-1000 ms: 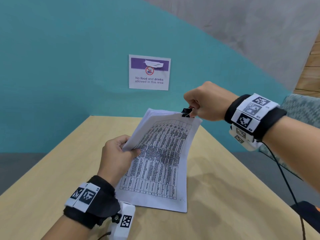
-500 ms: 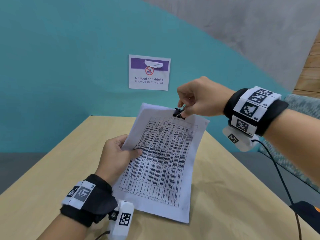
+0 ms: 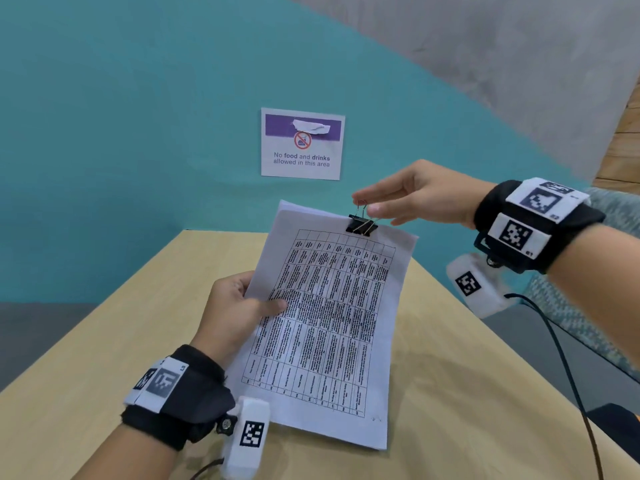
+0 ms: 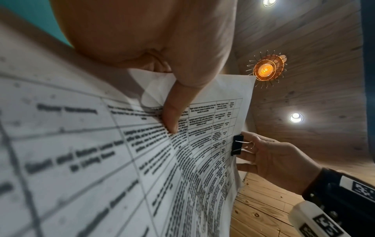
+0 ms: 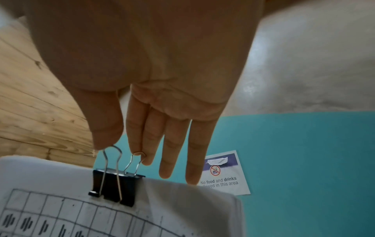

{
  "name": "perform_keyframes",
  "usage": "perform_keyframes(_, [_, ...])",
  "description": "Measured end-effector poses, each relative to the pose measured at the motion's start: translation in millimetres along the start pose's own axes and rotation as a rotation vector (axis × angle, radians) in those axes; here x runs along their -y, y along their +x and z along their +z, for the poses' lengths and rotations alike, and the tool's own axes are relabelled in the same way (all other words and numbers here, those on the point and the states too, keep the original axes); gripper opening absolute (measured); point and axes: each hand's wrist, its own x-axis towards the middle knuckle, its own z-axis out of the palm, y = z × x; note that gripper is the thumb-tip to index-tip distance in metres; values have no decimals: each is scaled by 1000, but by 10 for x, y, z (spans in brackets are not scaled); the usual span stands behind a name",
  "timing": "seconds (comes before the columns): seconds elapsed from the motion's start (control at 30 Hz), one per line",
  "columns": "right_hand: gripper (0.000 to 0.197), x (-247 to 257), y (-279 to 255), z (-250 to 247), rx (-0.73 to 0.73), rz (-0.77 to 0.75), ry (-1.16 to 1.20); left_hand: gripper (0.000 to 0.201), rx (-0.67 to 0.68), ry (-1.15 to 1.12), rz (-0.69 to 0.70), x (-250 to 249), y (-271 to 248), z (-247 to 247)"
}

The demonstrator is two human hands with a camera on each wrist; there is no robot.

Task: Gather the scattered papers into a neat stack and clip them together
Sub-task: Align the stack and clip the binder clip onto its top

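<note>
A stack of printed papers (image 3: 329, 323) with a table grid stands tilted, its lower edge on the wooden table (image 3: 104, 341). My left hand (image 3: 242, 306) grips its left edge, thumb (image 4: 172, 115) pressed on the front sheet. A black binder clip (image 3: 361, 225) bites the middle of the top edge, wire handles upright. My right hand (image 3: 363, 206) hovers just above it with fingers straight. In the right wrist view the thumb and index fingertip still touch the loops of the binder clip (image 5: 115, 184), which have sprung apart. The left wrist view shows the binder clip (image 4: 237, 145) at the paper's edge.
A "No food and drinks" sign (image 3: 302, 143) hangs on the teal wall behind the table. A black cable (image 3: 561, 358) trails from my right wrist past the table's right edge. A patterned seat (image 3: 616, 220) and a dark object (image 3: 616, 420) lie to the right.
My right hand brought the clip from the top right corner to the middle of the top edge, then straightened its fingers from a tight squeeze. The clip now sits clamped on the papers.
</note>
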Motion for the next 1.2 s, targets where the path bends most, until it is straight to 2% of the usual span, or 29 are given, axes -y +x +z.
perform_keyframes(0.07, [47,-21,-19,3,25,10,28,40,-3,-6,-15,-23,-20,4])
perform_keyframes(0.2, [82,-53,-44,86,105,49,-67,38,10,-23,-41,-62,-59,42])
perform_keyframes(0.23, [82,-48,-41,124,116,69,-133,38,19,-22,-38,-71,-69,59])
perform_keyframes(0.33, [41,-6,-27,263,67,93,-356,38,48,-11,-32,-89,-90,100])
perform_keyframes(0.5, [37,-22,37,419,-77,63,-422,38,35,-16,-77,-83,-60,72])
perform_keyframes(0.57, [62,-133,58,487,-172,51,-448,37,6,-20,-128,-48,-23,43])
perform_keyframes(0.63, [84,-282,60,626,-305,87,-327,36,-23,-35,-194,24,29,-4])
perform_keyframes(0.7, [88,-455,39,832,-377,242,-26,35,-48,-54,-261,105,80,-72])
perform_keyframes(0.73, [85,-548,22,953,-351,362,152,35,-51,-57,-295,147,104,-106])
perform_keyframes(0.8, [66,-720,-29,1223,-167,545,446,39,-47,-44,-346,218,141,-169])
perform_keyframes(0.87, [43,-830,-88,1432,-65,575,611,44,-26,-22,-387,268,159,-198])
perform_keyframes(0.97, [37,-903,-137,1584,-124,572,634,48,-14,41,-437,310,163,-192])
perform_keyframes(1.03, [37,-946,-148,1621,-144,603,618,41,6,86,-457,308,160,-175])
perform_keyframes(1.1, [37,-1015,-149,1647,-120,635,591,30,41,165,-471,287,138,-158])
perform_keyframes(1.2, [32,-1103,-167,1678,-67,675,545,32,89,246,-512,311,121,-175])
